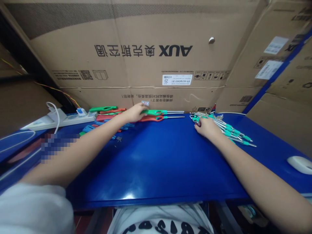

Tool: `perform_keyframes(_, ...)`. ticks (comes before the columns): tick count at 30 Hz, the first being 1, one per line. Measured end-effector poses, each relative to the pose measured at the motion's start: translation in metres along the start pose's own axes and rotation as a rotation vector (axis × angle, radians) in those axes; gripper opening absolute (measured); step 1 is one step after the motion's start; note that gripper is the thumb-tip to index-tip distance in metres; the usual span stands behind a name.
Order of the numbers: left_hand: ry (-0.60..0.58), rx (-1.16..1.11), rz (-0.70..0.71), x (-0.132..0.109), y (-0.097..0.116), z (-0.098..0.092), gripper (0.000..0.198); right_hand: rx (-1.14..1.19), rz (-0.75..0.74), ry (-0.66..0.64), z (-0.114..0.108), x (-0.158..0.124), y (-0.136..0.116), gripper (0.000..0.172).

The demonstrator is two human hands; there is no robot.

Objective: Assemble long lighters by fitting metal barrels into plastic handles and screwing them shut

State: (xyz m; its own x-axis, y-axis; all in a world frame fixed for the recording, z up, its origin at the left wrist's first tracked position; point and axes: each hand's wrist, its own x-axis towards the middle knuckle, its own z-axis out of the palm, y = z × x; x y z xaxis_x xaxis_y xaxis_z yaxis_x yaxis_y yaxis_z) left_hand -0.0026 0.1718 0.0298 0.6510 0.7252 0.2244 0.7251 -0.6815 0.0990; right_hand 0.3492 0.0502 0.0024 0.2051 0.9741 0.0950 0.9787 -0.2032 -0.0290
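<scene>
My left hand [135, 112] reaches to the far edge of the blue table [156, 162] and closes round the handle of a green long-nosed lighter [158, 112]. A red lighter [156, 118] lies just under it, metal tubes pointing right. Behind the hand lies a pile of green, red and blue lighter handles [107, 115]. My right hand [207, 126] rests on the near end of a bundle of thin metal rods with teal tips [229, 130], fingers curled over them.
Large cardboard boxes [146, 55] wall in the back and right side. A white power strip [58, 118] with a cable sits at the far left. A white oval object [299, 163] lies at the right edge. A few small screws [119, 139] lie on the table.
</scene>
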Motion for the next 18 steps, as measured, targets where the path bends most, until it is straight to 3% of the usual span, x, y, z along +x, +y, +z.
perform_keyframes(9, 0.037, 0.008, -0.012, 0.017, -0.001, 0.023, 0.031, 0.007, -0.003, -0.010, -0.002, -0.005, -0.003, 0.023)
perform_keyframes(18, 0.073, 0.049, -0.101, 0.014, 0.000, 0.023, 0.033, 0.021, 0.016, -0.028, -0.002, -0.007, -0.006, 0.022)
